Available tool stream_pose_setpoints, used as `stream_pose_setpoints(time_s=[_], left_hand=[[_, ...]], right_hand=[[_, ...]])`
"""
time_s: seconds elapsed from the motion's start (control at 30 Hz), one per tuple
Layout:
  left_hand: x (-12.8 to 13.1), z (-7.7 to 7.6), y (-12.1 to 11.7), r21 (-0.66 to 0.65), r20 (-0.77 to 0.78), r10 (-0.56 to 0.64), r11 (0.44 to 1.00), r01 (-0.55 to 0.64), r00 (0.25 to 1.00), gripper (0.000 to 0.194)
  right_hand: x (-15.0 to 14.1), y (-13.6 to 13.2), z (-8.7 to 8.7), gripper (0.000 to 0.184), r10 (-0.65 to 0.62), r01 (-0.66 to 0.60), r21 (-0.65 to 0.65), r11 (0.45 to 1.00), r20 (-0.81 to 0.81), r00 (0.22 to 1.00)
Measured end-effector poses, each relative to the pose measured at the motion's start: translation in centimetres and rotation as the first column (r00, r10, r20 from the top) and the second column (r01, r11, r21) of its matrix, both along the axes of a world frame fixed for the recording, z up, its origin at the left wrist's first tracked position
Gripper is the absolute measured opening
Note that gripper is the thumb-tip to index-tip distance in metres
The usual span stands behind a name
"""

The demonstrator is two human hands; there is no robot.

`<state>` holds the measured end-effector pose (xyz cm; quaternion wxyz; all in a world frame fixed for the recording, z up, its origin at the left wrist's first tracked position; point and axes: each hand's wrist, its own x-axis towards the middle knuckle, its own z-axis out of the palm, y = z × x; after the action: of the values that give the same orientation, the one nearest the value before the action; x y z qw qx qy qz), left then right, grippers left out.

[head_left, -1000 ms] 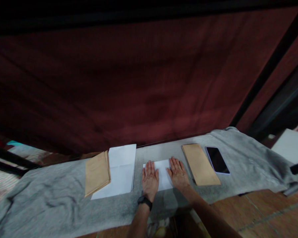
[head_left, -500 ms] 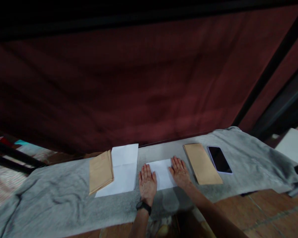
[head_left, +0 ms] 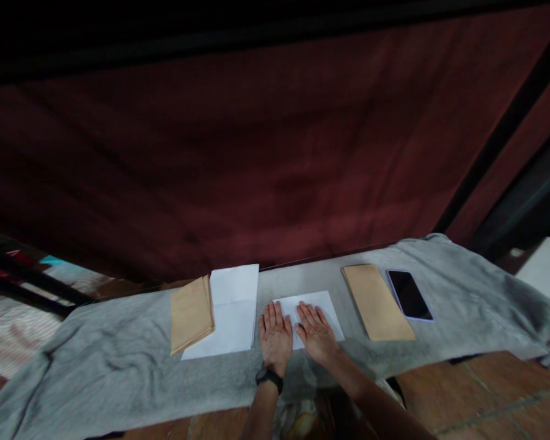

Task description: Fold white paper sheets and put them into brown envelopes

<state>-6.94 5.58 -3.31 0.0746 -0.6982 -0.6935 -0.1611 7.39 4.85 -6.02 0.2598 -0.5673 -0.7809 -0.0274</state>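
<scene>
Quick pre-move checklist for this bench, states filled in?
1. Left hand flat, over the left edge of the small white paper: ok
2. Right hand flat on that paper: ok
3. Small paper apart from the right brown stack: ok, grey cloth shows between
4. Phone off all paper: ok
5. Left brown stack clear of the larger white paper: not ok, overlaps it
6. Small paper's underside: cannot tell, hidden
</scene>
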Motion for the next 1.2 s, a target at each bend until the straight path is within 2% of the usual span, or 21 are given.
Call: stream_pose_setpoints(time_s=[0.3,0.47,0.67,0.77,0.87,1.0,1.1,1.2], left_hand=[[0.0,-0.3,0.0,-0.007,-0.004,0.018,1.0,-0.018,1.0,0.064],[0.2,0.1,-0.1,-0.023,-0.007,0.019,1.0,-0.019,1.0,0.071],[0.2,0.3,-0.1,-0.055,-0.068,0.04,0.998,-0.044,0.997,0.072],[0.7,0.4,-0.1,-0.027,-0.072,0.051,0.998,-0.053,0.996,0.068],[2.3,0.5,-0.2,-0.004,-0.038,-0.054,0.999,0.054,0.998,0.058],[5.4,0.5,-0.1,-0.079,0.024,-0.274,0.958,0.275,0.961,0.054],[6.6,0.5,0.2,-0.133,0.047,-0.296,0.945,0.3,0.954,0.054],[6.2,0.3,0.6,-0.131,0.041,-0.279,0.95,0.282,0.959,0.055]], right_hand=[[3.2,-0.2,0.6,0.05,-0.106,0.106,-0.005,0.994,0.065,0.992],[4.9,-0.7,0.7,0.056,-0.151,0.149,0.027,0.988,0.08,0.985],[5.5,-0.8,0.3,0.056,-0.177,0.168,0.076,0.983,0.128,0.976],[5.4,-0.9,0.3,0.058,-0.178,0.169,0.077,0.983,0.133,0.975],[5.4,-0.9,0.2,0.06,-0.173,0.166,0.064,0.984,0.129,0.976],[5.5,-0.8,0.0,0.057,-0.168,0.165,0.027,0.986,0.152,0.974],[5.5,-0.8,0.0,0.056,-0.163,0.166,0.002,0.986,0.176,0.971],[5.6,-0.8,0.3,0.055,-0.156,0.16,-0.009,0.987,0.179,0.971]])
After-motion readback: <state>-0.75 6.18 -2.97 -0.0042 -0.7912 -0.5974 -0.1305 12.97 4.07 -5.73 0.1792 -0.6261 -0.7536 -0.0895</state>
